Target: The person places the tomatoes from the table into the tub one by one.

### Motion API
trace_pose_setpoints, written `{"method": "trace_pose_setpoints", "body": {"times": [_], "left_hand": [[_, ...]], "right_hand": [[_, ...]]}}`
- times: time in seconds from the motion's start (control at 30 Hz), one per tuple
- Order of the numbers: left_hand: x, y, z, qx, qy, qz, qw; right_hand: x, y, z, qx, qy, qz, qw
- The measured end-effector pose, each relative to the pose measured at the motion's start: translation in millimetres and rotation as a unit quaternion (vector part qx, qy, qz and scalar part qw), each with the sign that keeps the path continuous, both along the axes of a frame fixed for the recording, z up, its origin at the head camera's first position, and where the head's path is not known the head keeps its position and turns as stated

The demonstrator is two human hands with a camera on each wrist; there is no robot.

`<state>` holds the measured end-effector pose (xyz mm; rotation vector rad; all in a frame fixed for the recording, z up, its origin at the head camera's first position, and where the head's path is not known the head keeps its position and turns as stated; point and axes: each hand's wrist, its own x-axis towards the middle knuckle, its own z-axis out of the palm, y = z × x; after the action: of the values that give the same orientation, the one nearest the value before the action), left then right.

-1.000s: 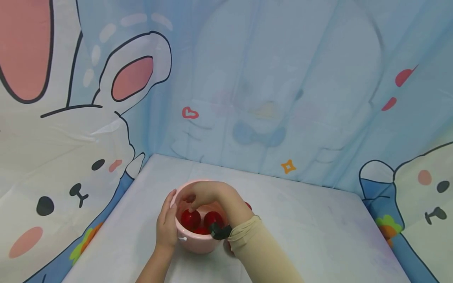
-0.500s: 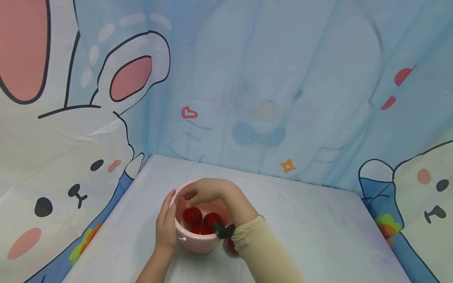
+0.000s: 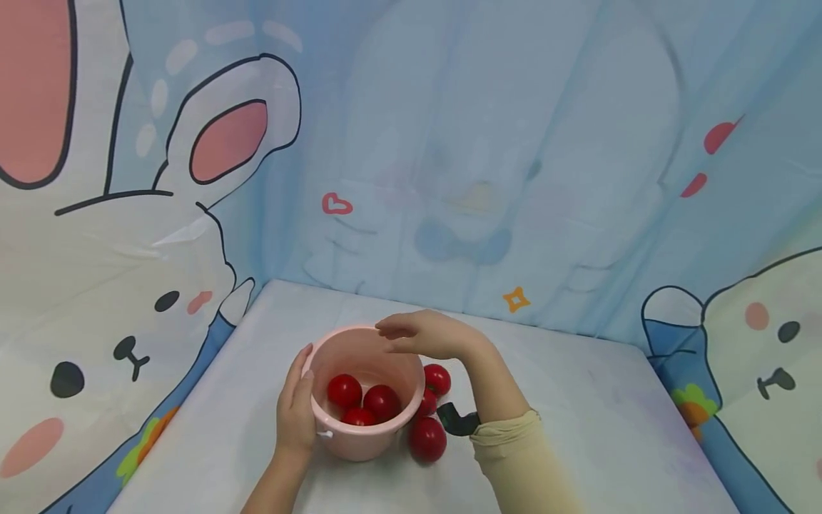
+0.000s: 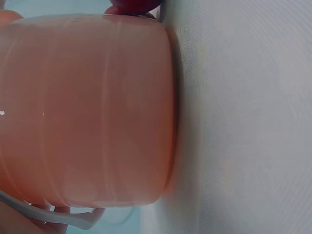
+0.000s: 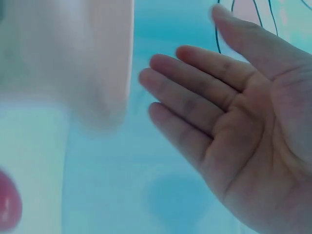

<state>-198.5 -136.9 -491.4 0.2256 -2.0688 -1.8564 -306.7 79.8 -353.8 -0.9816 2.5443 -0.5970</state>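
Observation:
A pink bucket (image 3: 359,444) stands upright on the white tabletop, tipped toward neither side. Three glossy red tomatoes (image 3: 344,390) lie in its bottom. My left hand (image 3: 295,410) holds the bucket at its left side, thumb by the rim; in the left wrist view the bucket's wall (image 4: 87,112) fills the left half, with fingertips partly hidden behind the white handle (image 4: 73,218). Above the far right rim hovers my right hand (image 3: 427,334), fingers extended. Its palm (image 5: 239,141) shows bare in the right wrist view, holding nothing, beside the blurred bucket edge.
Right of the bucket sit more red fruits: a tomato (image 3: 437,379) at the back, a partly hidden one (image 3: 427,402) against the bucket, and a darker round fruit (image 3: 427,440) in front. A cartoon-printed cloth (image 3: 449,178) hangs behind the table.
My right hand has risen out of the bucket and moved right, to above its rim, uncovering the fruits inside and beside it. My left hand stays on the bucket.

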Motion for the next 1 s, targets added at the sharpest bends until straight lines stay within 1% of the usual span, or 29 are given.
{"method": "trace_pose_setpoints", "body": {"times": [0.13,0.23,0.33,0.47,0.63,0.77,0.87,1.0], "left_hand": [[1.1,0.5,1.5,0.001,0.003,-0.001,1.0000],[1.4,0.6,1.9,0.001,0.006,-0.003,1.0000],[1.5,0.4,2.0,0.003,0.004,-0.003,1.0000],[1.9,-0.2,0.9,0.008,-0.001,-0.002,1.0000],[2.1,-0.5,-0.3,0.009,0.003,-0.004,0.9999],[2.3,0.5,0.6,0.009,0.002,-0.005,0.9999],[2.3,1.1,0.7,0.008,-0.004,-0.004,1.0000],[2.2,0.9,0.1,0.007,-0.003,-0.004,1.0000]], "right_hand": [[0.3,32.1,-7.2,-0.042,0.000,-0.055,0.9976],[0.4,55.3,-18.1,-0.064,0.001,-0.091,0.9937],[0.9,74.6,-34.0,-0.068,0.003,-0.120,0.9904],[2.6,92.3,-61.3,-0.064,-0.010,-0.158,0.9853],[1.3,104.1,-95.7,-0.077,-0.020,-0.198,0.9771],[-0.6,107.1,-121.4,-0.087,-0.034,-0.233,0.9680],[-1.5,105.9,-136.7,-0.094,-0.046,-0.249,0.9630],[-3.6,102.4,-151.2,-0.103,-0.057,-0.261,0.9581]]}}
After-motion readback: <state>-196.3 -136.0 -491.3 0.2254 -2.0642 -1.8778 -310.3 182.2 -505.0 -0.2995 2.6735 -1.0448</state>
